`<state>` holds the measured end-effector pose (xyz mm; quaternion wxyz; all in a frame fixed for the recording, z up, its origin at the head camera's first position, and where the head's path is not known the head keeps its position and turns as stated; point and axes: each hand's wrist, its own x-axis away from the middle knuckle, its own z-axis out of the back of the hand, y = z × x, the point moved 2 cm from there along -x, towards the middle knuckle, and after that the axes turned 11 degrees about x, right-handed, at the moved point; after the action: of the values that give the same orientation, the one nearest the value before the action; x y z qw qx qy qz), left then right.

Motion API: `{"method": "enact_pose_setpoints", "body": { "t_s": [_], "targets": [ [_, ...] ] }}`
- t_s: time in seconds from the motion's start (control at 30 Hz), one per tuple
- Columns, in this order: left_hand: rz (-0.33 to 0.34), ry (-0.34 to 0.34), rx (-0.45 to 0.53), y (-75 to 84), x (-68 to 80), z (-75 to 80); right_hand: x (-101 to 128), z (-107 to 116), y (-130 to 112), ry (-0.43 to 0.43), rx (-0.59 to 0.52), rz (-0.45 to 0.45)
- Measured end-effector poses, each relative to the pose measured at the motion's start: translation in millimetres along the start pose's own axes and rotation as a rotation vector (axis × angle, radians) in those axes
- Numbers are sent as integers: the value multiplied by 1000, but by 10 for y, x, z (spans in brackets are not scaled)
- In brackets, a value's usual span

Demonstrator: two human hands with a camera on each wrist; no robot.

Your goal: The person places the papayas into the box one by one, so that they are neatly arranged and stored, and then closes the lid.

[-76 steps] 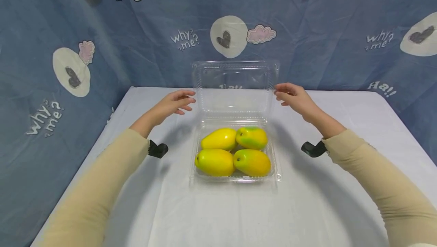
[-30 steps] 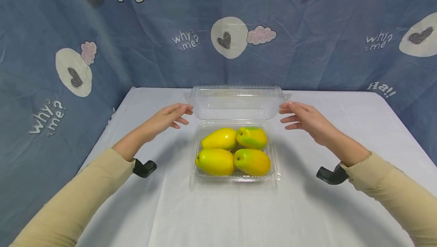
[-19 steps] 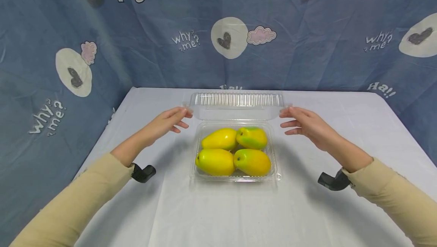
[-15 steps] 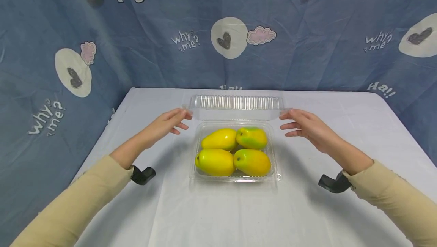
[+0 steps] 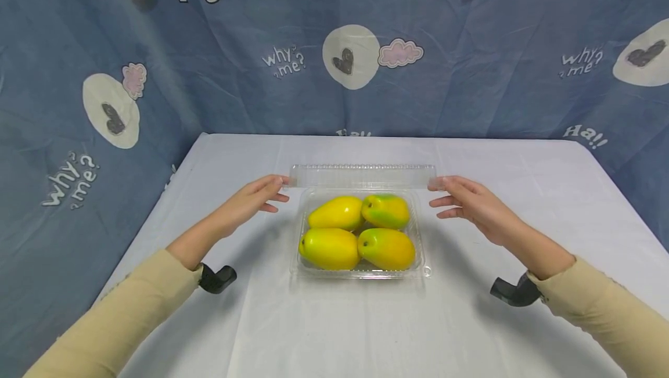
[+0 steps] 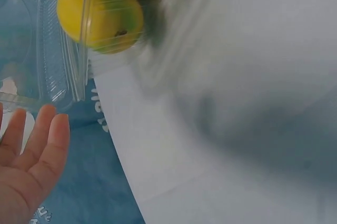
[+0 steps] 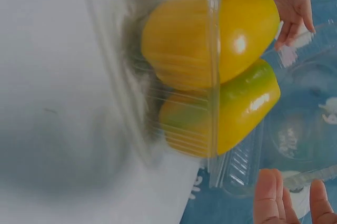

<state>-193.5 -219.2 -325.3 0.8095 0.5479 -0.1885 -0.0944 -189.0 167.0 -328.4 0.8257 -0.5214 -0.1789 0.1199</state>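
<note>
A clear plastic box [image 5: 423, 262] sits in the middle of a white table [image 5: 324, 331], with four yellow-green mangoes [image 5: 358, 230] packed inside in two rows. Its hinged lid [image 5: 362, 176] stands half lowered over the far edge of the box, seen almost edge-on from the head camera. The left hand [image 5: 251, 198] touches the lid's left end with straight, relaxed fingers, and the right hand [image 5: 467, 201] touches the right end the same way; neither hand curls round anything. The head view shows both beige sleeves [image 5: 120, 320] and the blue printed cloth [image 5: 157, 47] hung behind the table. The left wrist view is blurred but shows the underside of the left fingers [image 6: 50, 139] just below the ribbed lid wall [image 6: 52, 60]. The right wrist view shows the mangoes pressed against the box wall [image 7: 213, 76], and the left hand far across [image 7: 292, 2].
</note>
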Motion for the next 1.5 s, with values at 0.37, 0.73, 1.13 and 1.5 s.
{"method": "enact_pose_setpoints", "body": {
  "t_s": [0.37, 0.73, 1.13, 1.5],
  "targets": [
    [-46, 15, 22, -151, 93, -92, 83, -30, 109, -19, 12, -3],
    [-112, -9, 65, -232, 171, -135, 170, -108, 181, -39, -13, -24],
    [-121, -18, 52, -367, 255, -230, 254, -206, 266, -57, -3, -39],
    [-154, -18, 90, -505, 301, -328, 328, -332, 365, -82, -1, -60]
  ]
}}
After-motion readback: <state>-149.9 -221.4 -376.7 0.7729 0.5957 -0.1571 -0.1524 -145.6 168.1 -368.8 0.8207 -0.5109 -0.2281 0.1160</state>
